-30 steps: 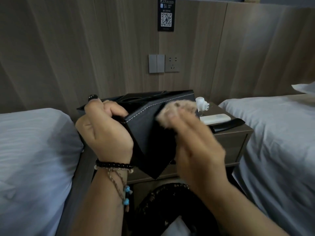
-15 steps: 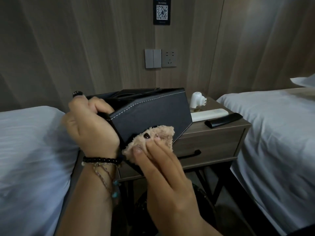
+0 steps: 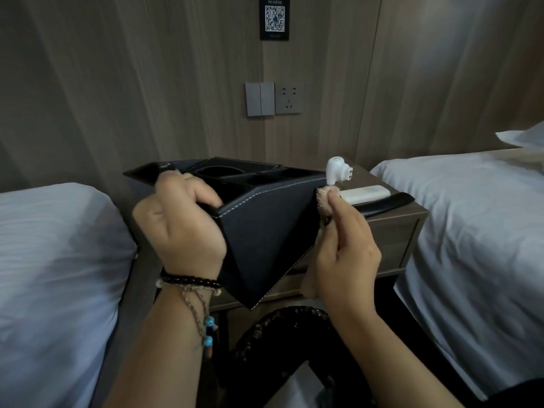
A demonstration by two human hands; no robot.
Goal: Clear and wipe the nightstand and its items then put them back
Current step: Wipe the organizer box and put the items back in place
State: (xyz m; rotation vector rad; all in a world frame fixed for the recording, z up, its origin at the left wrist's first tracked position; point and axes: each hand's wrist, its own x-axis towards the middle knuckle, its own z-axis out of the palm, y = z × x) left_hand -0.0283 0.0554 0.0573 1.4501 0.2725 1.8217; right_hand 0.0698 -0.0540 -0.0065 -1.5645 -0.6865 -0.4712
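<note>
Head view, a person standing between two beds and facing the nightstand (image 3: 391, 231); the left hand (image 3: 182, 228) lifts a black organiser box (image 3: 265, 231) clear of the nightstand top, in front of it and above a dark woven basket (image 3: 282, 328) on the floor. The fingers of this hand are curled over the box's near-left rim, thumb outside, clamped on the wall; the box is tilted, its open compartmented top facing up and slightly toward the camera, its long axis running left to right across the view, one bottom corner pointing down toward the basket. The right hand (image 3: 344, 254) presses a small beige cloth (image 3: 323, 198) against the right-hand end of the box; its fingers are together and pinched on the cloth, the cloth touching the box's stitched edge. On the nightstand top, behind and to the right of the box, stand a small white device (image 3: 337, 172), a white remote (image 3: 365, 192) and a black remote (image 3: 385, 203), the two remotes lying side by side with long axes roughly left to right; beaded bracelets (image 3: 191, 282) circle the left wrist.
</note>
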